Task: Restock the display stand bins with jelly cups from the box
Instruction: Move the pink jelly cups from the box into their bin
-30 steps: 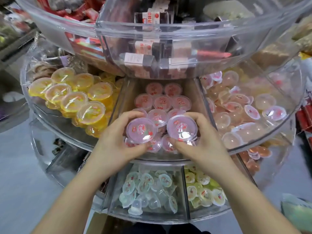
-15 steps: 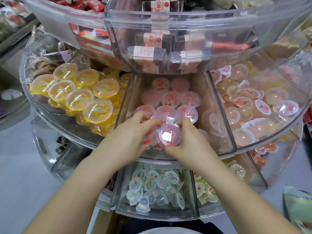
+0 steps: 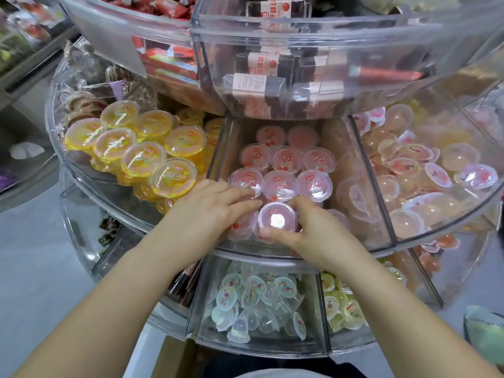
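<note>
The clear middle bin (image 3: 351, 192) of the round display stand holds rows of pink jelly cups (image 3: 281, 184). At its front edge my right hand (image 3: 308, 236) grips one pink jelly cup (image 3: 276, 219) between thumb and fingers. My left hand (image 3: 210, 211) lies flat beside it, fingers resting on another pink cup (image 3: 241, 227) that it mostly hides. The box is only a brown edge (image 3: 174, 358) at the bottom.
Yellow jelly cups (image 3: 141, 151) fill the bin to the left, pale peach cups (image 3: 425, 170) the bin to the right. An upper clear tier (image 3: 286, 58) of wrapped snacks overhangs the pink bin. Lower bins hold small clear jellies (image 3: 256, 304).
Both hands lowered the two pink cups from above the bin rim into the front row. The left hand flattened over its cup; the right still grips its cup.
</note>
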A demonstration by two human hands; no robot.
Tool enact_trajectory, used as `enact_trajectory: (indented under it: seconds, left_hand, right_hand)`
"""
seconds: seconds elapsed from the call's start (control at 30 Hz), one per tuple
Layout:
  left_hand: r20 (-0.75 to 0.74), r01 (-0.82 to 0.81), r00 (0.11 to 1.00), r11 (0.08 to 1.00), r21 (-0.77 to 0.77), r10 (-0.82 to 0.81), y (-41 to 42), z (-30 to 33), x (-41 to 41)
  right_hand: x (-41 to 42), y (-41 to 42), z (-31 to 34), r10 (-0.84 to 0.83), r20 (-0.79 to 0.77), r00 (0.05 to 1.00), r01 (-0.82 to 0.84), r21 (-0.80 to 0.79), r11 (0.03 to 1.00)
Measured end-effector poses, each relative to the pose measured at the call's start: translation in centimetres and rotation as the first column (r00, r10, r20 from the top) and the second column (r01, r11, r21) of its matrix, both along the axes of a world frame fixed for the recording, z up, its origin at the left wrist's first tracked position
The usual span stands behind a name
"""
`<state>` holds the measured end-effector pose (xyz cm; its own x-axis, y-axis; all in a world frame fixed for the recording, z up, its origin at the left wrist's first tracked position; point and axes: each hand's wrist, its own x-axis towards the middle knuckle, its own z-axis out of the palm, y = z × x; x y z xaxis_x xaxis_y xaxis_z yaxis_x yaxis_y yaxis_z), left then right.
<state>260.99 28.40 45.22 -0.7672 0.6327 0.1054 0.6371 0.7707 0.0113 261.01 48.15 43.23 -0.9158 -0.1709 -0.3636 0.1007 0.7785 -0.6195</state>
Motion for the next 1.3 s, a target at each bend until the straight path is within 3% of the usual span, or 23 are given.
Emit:
enact_trajectory:
  seconds: [0.17,0.4,0.5,0.63,0.97,1.3]
  left_hand:
    - [-0.033,0.073,0.997,0.997,0.017,-0.072,-0.9,-0.6,0.3]
    - [-0.185,0.033,0.983,0.995,0.091,-0.016,-1.5,-1.6,0.6]
    - [-0.209,-0.039,0.976,0.994,0.099,0.059,-0.9,-1.7,0.9]
    - [-0.191,-0.082,0.977,0.994,0.072,0.094,-0.7,-1.4,0.9]
    - [-0.120,-0.139,0.983,0.990,0.035,0.142,0.2,-0.8,1.1]
    - [-0.024,-0.103,0.994,0.986,0.128,0.107,0.3,-1.3,1.3]
  right_hand:
    - [-0.2,0.5,-0.3,-0.099,0.077,0.992,0.114,-0.226,0.968]
    - [-0.1,0.4,-0.8,-0.177,-0.039,0.983,0.161,-0.260,0.952]
    - [-0.4,0.3,-0.5,-0.188,0.051,0.981,0.194,-0.306,0.932]
    - [-0.6,0.1,0.1,-0.143,0.162,0.976,0.190,-0.337,0.922]
    - [-0.4,0.4,0.0,-0.141,0.197,0.970,0.209,-0.390,0.897]
    - [-0.4,0.5,0.4,-0.103,0.228,0.968,0.194,-0.423,0.885]
